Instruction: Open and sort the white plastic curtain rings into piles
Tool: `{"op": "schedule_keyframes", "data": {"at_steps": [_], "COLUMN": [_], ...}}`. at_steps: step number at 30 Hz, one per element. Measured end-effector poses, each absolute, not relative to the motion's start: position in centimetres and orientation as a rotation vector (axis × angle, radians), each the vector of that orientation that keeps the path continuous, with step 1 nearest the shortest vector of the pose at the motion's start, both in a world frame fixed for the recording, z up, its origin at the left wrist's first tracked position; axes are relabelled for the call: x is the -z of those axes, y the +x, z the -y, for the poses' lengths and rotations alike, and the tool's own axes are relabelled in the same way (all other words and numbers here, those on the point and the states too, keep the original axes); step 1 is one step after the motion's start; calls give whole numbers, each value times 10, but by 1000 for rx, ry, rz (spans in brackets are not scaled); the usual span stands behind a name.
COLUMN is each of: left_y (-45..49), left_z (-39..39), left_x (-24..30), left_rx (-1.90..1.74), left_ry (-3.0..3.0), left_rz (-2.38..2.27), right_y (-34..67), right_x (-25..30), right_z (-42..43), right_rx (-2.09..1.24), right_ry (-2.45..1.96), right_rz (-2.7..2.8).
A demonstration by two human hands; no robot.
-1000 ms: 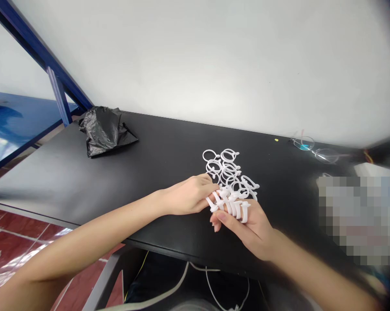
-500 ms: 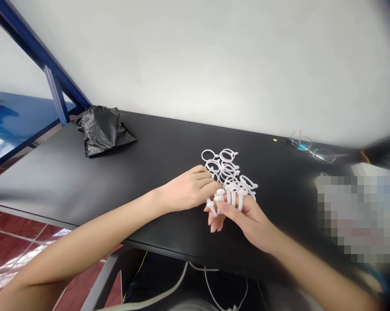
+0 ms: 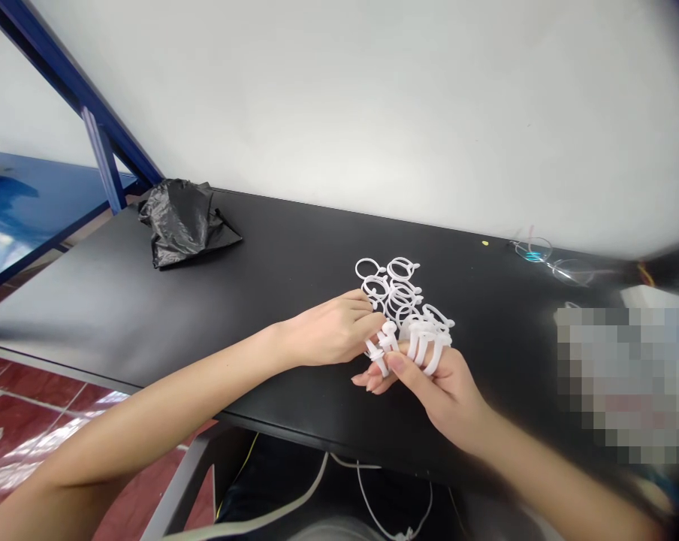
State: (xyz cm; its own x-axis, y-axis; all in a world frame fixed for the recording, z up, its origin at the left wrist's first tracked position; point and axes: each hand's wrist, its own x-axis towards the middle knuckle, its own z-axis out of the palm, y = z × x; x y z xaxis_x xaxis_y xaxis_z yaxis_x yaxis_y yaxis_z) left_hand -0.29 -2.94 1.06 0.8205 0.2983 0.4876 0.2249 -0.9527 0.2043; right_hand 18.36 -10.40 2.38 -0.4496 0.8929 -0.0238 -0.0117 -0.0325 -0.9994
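Several white plastic curtain rings (image 3: 404, 293), each with a small knob or eyelet, lie in a loose pile on the black table. My right hand (image 3: 438, 383) has several more white rings (image 3: 423, 342) strung over its index finger. Its thumb presses against the finger just below a ring's knob, and the other fingers point left underneath. My left hand (image 3: 339, 330) reaches in from the left, fingers bent and closed at a ring (image 3: 381, 361) near the right fingertips. Its thumb and fingertips meet there, partly hidden behind the hand.
A crumpled black plastic bag (image 3: 185, 225) rests at the table's back left. Eyeglasses (image 3: 542, 263) lie by the wall at back right, near a blurred-out item (image 3: 626, 383). The black table (image 3: 283, 255) meets a pale wall, and cables (image 3: 311, 496) hang below its front edge.
My right hand has shifted slightly right, and the rings on its index finger now sit wider apart, with a gap between two groups. The left hand stays close to the fingertip rings.
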Motion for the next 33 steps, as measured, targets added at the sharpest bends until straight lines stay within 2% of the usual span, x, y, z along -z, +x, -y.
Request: {"op": "schedule_keyframes", "data": {"at_steps": [9, 18, 26, 33], "left_y": [-2, -5, -7, -4], "left_z": [32, 29, 28, 33], "left_x": [-8, -11, -18, -17], "left_rx": [-745, -761, -1045, -972], "left_ry": [2523, 3016, 3161, 3210], "left_rz": [-432, -605, -642, -560], "right_y": [186, 182, 183, 182], "right_x": [-25, -25, -25, -26], "right_z": [101, 88, 90, 93], "right_rx": [-1648, -1996, -1833, -1756], "right_ry": [-965, -979, -944, -933], "right_rz": [1497, 1261, 1254, 1390]}}
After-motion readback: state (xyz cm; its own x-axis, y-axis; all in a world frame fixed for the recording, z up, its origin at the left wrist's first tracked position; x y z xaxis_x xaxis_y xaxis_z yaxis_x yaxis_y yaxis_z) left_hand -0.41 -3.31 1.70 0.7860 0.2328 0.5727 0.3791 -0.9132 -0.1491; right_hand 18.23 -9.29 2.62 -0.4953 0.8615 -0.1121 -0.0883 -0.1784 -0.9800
